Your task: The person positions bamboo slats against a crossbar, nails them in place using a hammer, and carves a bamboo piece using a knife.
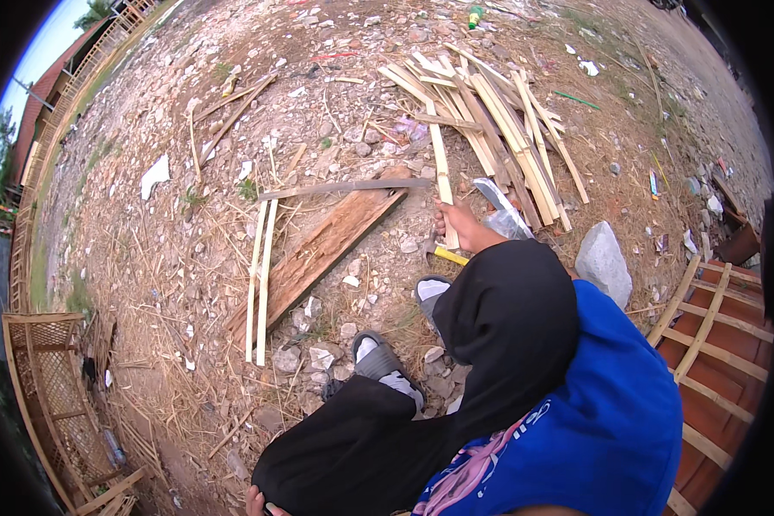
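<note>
My right hand (458, 225) is closed round the near end of a pale bamboo slat (439, 159), which points away from me. Just below that hand lies a hammer (449, 255) with a yellow handle. Beside it are a clear plastic bag (511, 225) and a flat whitish piece (490, 194). At the lower edge, the fingertips of my left hand (256, 500) show apart against my black trouser leg; the rest of it is out of view. In front of me a weathered plank (322, 249) lies on the ground, with a grey wooden strip (340, 187) across its far end.
A pile of bamboo slats (512, 129) lies ahead to the right. Two thin pale strips (264, 279) lie left of the plank. A large grey stone (603, 262) sits by my right side, near a bamboo frame (714, 327). A lattice panel (56, 387) stands far left. Rubble covers the ground.
</note>
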Tool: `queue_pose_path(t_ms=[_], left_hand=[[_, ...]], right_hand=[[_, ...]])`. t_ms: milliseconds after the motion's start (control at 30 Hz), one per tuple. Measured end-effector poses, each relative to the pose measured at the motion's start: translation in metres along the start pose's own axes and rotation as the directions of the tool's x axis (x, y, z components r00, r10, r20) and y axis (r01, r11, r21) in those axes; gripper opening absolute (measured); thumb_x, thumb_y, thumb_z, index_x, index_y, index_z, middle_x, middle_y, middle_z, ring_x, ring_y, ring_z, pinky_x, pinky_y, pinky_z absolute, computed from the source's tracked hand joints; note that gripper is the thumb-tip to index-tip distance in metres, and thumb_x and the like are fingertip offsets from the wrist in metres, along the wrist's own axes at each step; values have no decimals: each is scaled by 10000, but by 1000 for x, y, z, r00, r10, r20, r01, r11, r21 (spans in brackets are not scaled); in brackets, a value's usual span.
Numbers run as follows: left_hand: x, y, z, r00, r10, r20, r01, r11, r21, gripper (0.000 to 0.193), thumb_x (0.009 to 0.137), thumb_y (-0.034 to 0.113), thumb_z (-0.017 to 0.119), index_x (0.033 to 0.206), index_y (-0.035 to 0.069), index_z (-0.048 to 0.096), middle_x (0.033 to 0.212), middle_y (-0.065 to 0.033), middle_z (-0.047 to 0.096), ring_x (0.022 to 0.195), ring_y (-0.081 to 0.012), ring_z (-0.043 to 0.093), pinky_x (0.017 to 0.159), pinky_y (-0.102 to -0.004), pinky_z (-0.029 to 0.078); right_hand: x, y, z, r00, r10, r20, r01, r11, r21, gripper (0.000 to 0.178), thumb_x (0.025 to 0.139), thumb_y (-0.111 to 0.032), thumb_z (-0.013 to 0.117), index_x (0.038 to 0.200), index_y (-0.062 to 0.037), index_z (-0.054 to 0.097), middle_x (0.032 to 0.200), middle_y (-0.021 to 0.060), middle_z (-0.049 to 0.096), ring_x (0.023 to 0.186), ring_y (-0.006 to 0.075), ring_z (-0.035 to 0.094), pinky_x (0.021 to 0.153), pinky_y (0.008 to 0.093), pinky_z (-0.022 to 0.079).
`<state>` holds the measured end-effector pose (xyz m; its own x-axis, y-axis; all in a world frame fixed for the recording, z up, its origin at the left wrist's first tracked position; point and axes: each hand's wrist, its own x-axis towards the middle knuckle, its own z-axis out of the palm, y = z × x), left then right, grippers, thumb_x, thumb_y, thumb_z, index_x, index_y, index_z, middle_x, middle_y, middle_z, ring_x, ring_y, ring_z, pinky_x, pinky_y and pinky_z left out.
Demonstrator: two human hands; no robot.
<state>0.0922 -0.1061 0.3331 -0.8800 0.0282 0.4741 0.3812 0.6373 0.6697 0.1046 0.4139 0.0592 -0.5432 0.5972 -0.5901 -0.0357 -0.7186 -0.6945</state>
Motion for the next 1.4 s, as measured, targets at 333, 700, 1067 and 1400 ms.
queue_pose_path(t_ms=[333, 700, 1067, 1400], left_hand=[[8, -4, 1, 1000, -20, 2, 20, 997, 75, 458, 963, 400, 534, 1110, -9, 678, 1119, -186, 665, 1066, -349, 598, 967, -485, 439], [38, 51, 31, 986, 166, -2, -164, 974, -157, 333, 897, 63, 624, 1217, -10, 572, 1264, -177, 586, 1187, -301, 557, 1030, -423, 427], [136, 125, 139, 849, 468, 244, -348, 845, -407, 548, 774, 221, 852, 1224, 32, 600, 1155, -159, 651, 1072, -296, 644, 927, -399, 514], [142, 74, 156, 811, 545, -211, -583, 725, -367, 319, 802, 70, 819, 1090, 26, 688, 1003, -117, 719, 880, -210, 721, 728, -309, 591]], right_hand=[[-80, -24, 24, 932, 174, 318, -19, 899, -438, 322, 986, -238, 636, 1223, -54, 518, 662, -7, 454, 490, 79, 439, 400, 263, 365], [-52, -144, 173, 940, 105, 324, 18, 934, -356, 208, 1015, -283, 514, 1019, -76, 503, 791, 31, 560, 600, 107, 534, 501, 267, 489], [-228, -88, 293, 760, 180, 625, 19, 955, -297, 409, 963, -523, 507, 921, -121, 442, 758, 18, 537, 630, 124, 485, 578, 273, 439], [-239, -57, 323, 663, 277, 696, 102, 887, -450, 510, 1035, -554, 287, 1000, -101, 521, 814, -1, 522, 708, 119, 473, 701, 338, 438]])
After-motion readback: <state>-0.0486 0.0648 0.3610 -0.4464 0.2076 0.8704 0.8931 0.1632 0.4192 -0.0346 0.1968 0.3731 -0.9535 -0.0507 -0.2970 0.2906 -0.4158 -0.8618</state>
